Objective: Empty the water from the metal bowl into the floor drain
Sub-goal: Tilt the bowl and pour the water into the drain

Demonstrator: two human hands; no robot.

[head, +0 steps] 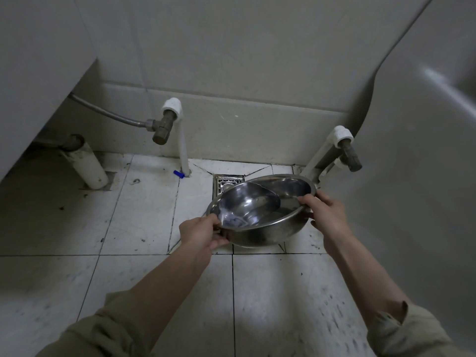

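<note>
You hold the round, shiny stainless-steel bowl (260,210) above the white tiled floor (144,215), tilted, its far rim over the square metal floor drain (226,182). Your left hand (203,231) pinches the near-left rim, thumb on top and fingers beneath. Your right hand (325,211) clamps the right rim the same way. Water pools inside the bowl.

I'm looking into what seems a bathroom: white tiled floor (144,210), floor drain (228,182), wall valves (163,128), basin (422,155).
</note>
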